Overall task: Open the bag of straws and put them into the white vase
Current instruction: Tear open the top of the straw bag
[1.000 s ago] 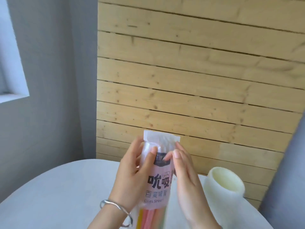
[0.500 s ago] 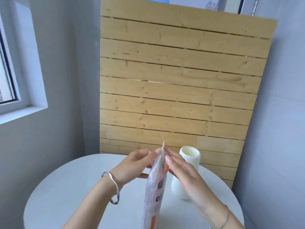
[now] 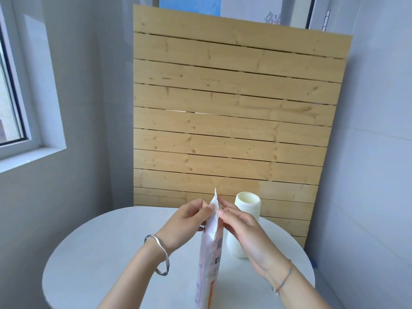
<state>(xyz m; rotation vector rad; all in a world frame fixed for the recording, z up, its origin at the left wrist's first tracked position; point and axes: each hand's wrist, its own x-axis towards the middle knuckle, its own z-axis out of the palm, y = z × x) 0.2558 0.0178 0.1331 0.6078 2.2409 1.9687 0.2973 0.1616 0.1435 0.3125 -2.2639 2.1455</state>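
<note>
A tall pale-pink bag of straws point(image 3: 210, 248) stands upright, edge-on to me, above the round white table point(image 3: 107, 259). My left hand point(image 3: 185, 224) pinches the bag's top edge from the left. My right hand point(image 3: 239, 226) pinches the same top edge from the right, fingertips almost meeting the left thumb. The bag's white top flap pokes up between them. Orange straws show through the bag's lower part. The white ribbed vase point(image 3: 246, 210) stands upright on the table just behind my right hand, its mouth uncovered.
A wooden slat panel point(image 3: 234, 121) leans against the wall behind the table. A window point(image 3: 13, 90) is on the left wall. Grey walls close in on both sides of the table.
The view has tilted and pulled back, showing the whole table. The bag turned from face-on to edge-on, and both hands moved to pinch its top edge.
</note>
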